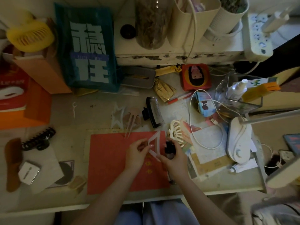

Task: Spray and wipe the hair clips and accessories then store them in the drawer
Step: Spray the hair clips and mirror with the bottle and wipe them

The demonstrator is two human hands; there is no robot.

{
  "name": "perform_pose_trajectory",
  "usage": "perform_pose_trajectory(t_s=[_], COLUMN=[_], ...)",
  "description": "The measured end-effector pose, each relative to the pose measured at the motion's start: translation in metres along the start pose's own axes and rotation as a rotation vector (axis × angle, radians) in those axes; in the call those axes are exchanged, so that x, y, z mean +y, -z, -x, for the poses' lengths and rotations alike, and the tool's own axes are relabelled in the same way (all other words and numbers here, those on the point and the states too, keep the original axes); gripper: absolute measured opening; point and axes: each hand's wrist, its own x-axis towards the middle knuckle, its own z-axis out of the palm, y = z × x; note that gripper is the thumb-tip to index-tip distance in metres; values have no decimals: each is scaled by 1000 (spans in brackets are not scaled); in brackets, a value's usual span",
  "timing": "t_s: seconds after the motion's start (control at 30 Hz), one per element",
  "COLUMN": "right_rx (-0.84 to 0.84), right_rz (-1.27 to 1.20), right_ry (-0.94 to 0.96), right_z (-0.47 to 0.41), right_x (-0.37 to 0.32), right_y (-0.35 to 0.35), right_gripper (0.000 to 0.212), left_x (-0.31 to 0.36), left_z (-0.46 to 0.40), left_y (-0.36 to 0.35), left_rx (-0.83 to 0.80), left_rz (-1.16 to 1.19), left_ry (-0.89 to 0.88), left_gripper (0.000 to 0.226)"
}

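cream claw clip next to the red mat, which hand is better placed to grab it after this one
Right, probably. The cream claw clip lies just above the right hand, though that hand holds a small dark bottle. The left hand holds the translucent clip and sits farther away.

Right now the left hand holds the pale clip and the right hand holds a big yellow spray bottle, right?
Not quite. In the head view the left hand does hold the pale clip, but the right hand holds a small dark spray bottle, not a big yellow one.
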Motion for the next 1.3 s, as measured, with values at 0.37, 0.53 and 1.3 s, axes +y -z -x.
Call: perform_pose_trajectory(t_s=[0.37,0.53,1.3], right_rx=[-117,-251,-230], right_rz=[31,146,236], right_ry=[132,202,68], right_z=[20,37,134], right_x=[-40,-66,-138], right_y=[3,-31,-280], right_gripper=[56,55,69], left_x=[4,-11,-137], left_z=[24,36,-25], left_y=[67,123,385], left_rx=[199,302,205], left_rz=[-107,-132,-393], left_ry=[-139,-141,-143], left_gripper=[36,32,42])
